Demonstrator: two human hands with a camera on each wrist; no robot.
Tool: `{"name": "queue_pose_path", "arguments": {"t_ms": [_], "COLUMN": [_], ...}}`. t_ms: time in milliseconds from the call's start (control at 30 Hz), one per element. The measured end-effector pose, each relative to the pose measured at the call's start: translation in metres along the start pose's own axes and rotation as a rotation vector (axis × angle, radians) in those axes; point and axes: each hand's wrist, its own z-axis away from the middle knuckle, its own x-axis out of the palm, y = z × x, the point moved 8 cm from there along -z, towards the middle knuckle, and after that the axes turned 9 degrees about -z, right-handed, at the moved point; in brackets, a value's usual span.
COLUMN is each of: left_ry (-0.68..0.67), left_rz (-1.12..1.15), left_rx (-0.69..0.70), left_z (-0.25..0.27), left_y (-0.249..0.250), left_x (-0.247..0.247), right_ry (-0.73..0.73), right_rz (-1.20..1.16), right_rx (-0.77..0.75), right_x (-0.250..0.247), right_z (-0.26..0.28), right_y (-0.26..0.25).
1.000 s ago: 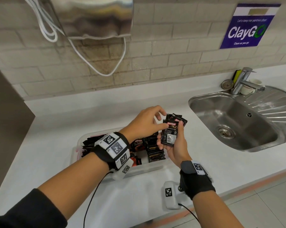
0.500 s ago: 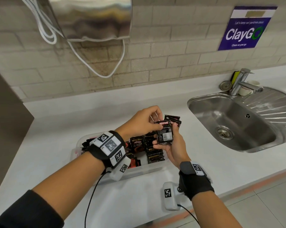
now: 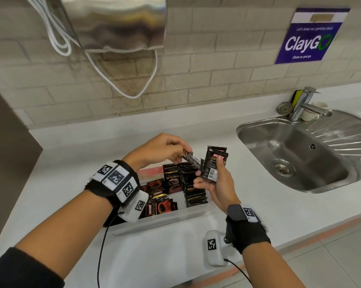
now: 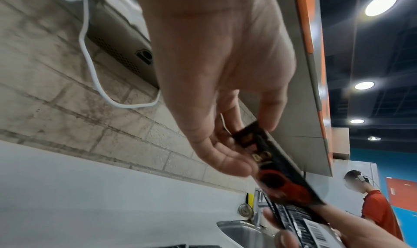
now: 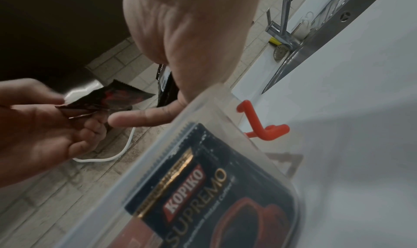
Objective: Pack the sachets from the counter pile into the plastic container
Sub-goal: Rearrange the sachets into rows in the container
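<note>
My left hand (image 3: 171, 151) pinches a single black and red sachet (image 3: 193, 161) by its top edge, tilted over the clear plastic container (image 3: 167, 218). That sachet (image 4: 277, 169) slants down from thumb and fingers in the left wrist view. My right hand (image 3: 214, 181) grips a small upright stack of sachets (image 3: 215, 163) just right of the container. Several sachets (image 3: 175, 183) fill the container, some standing in rows, some lying flat. In the right wrist view the container wall (image 5: 203, 120) shows a sachet (image 5: 203, 189) inside.
A steel sink (image 3: 296, 154) with a tap (image 3: 302, 102) and a cup lies to the right. The white counter (image 3: 71, 163) runs to the tiled wall; a metal wall unit (image 3: 115, 21) with a white cable hangs above. A person in red (image 4: 379, 207) stands far off.
My left hand has pulled one sachet off the stack in my right hand and moved it left, over the container. The right hand has stayed about where it was.
</note>
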Motion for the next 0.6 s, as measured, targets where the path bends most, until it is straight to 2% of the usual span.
{"name": "queue_pose_path", "arguments": {"t_ms": [67,167,300,433,600], "left_ry": [-0.103,-0.148,-0.098,0.025,-0.029], "left_rz": [-0.001,-0.173,-0.3,-0.524,-0.729], "left_rx": [-0.01,0.011,-0.007,-0.035,-0.067], "left_z": [0.004,0.006,0.001,-0.006,-0.01], "left_y": [-0.003,-0.008,-0.021,-0.031,-0.04], "left_x": [0.0,0.0,-0.003,-0.014,0.009], "right_ry": [0.007,-0.007,-0.018,-0.013,-0.017], "right_rz": [0.002,-0.011,-0.037,-0.02,-0.034], "right_rx": [0.0,-0.001,0.004,-0.007,-0.006], "right_x": [0.0,-0.001,-0.003,-0.003,-0.004], "right_z": [0.0,-0.001,-0.003,-0.004,-0.003], "right_y": [-0.001,0.0,0.003,0.002,0.003]}}
